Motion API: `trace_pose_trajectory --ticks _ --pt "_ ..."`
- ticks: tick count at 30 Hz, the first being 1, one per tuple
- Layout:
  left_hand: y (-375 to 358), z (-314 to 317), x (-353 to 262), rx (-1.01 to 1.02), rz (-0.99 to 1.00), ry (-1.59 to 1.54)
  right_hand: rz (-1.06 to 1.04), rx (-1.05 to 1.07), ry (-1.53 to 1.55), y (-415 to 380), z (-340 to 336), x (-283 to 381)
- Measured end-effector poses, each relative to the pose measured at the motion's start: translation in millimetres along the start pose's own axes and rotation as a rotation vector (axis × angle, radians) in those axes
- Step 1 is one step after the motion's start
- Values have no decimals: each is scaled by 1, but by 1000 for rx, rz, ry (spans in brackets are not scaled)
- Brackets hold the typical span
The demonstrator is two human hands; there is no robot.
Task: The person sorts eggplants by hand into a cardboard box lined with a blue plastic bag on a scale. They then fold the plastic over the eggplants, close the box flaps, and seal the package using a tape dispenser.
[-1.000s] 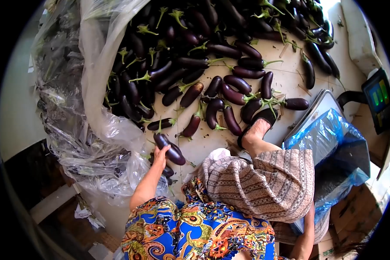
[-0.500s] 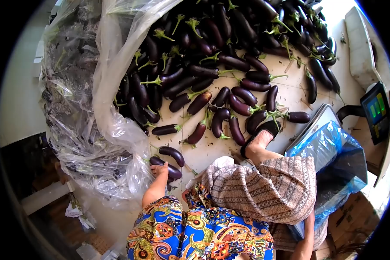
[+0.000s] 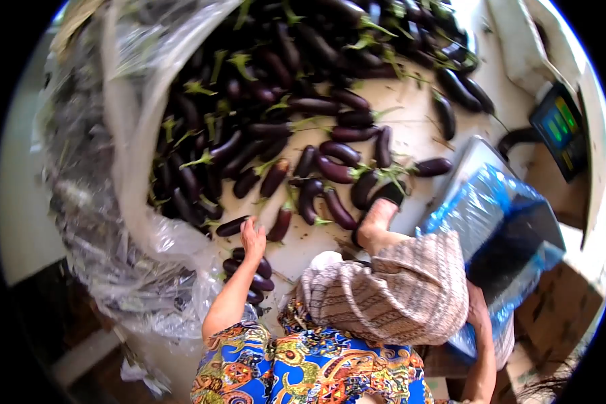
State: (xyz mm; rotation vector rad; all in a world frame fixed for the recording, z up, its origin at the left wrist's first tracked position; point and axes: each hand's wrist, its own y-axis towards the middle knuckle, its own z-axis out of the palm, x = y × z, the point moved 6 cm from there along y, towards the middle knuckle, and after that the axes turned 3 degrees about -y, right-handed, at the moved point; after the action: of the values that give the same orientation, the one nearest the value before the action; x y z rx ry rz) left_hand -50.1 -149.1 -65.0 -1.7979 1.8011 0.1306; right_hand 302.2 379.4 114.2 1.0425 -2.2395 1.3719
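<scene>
My left hand [image 3: 252, 237] reaches forward on the floor, its fingers closed over the stem end of a dark purple eggplant [image 3: 232, 226]. Just below that wrist lie a few more eggplants [image 3: 254, 266] in a small group. At the right, my right hand [image 3: 477, 304] grips the near edge of a blue plastic bag [image 3: 481, 195], between the bag and a knee; its fingers are partly hidden. The bag lines a dark container on a scale. Loose eggplants [image 3: 337, 170] with green stems lie ahead of the foot.
A big heap of eggplants [image 3: 303, 50] fills the far side. Crumpled clear plastic sheeting [image 3: 135, 229] lines the left. The scale's display [image 3: 560, 128] rises at the right, near a white foam box [image 3: 515, 40] and cardboard [image 3: 559, 306]. A sandalled foot [image 3: 382, 214] rests among the eggplants.
My left hand has moved forward from the nearer eggplants to the one beyond them. My right hand has come up along the bag's edge. The view has shifted.
</scene>
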Motion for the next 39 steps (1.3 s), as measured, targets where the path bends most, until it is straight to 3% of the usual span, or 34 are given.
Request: trace_pose_trajectory --ticks 4,6,9,12,15,18,20,22,23,24,26,29,31,34,35,38,39 --pt "41 59 -185 195 327 -391 4 26 13 -14 -19 34" --pt "43 81 -279 245 530 -378 102 -3 64 -21 -37 52" --pt "45 146 -372 345 755 -334 162 -68 79 -34 -47 49" --pt "27 219 -432 306 1043 -239 189 -39 85 -44 -47 55" --pt "8 275 -454 372 1016 22 229 9 29 -50 -56 67" --pt "2 304 -457 442 975 142 183 -83 55 -48 -75 74" --pt "14 303 -453 409 894 -52 128 -165 76 -49 -86 69" --pt "44 289 -446 404 621 -355 141 -246 165 -47 -104 70" --pt "43 249 -466 594 396 -503 88 -321 176 -47 -111 68" --pt "46 224 -480 667 377 -526 107 -358 240 -45 -118 67" --pt "35 181 -506 733 321 -1019 98 -436 354 -41 -128 61" --pt "-19 89 -566 1009 422 -1087 37 -434 645 -30 -141 74" --pt "-64 76 -576 1232 525 -1123 -97 -451 742 -17 -146 96" --pt "-140 53 -617 1195 1153 -793 -232 -581 968 5 -134 107" --pt "-160 53 -616 954 1426 -837 -231 -602 1041 9 -138 112" --pt "-176 68 -607 1119 1254 -891 -253 -693 1137 0 -144 95" --pt "-171 66 -603 1071 1247 -935 -262 -717 1194 3 -145 97"
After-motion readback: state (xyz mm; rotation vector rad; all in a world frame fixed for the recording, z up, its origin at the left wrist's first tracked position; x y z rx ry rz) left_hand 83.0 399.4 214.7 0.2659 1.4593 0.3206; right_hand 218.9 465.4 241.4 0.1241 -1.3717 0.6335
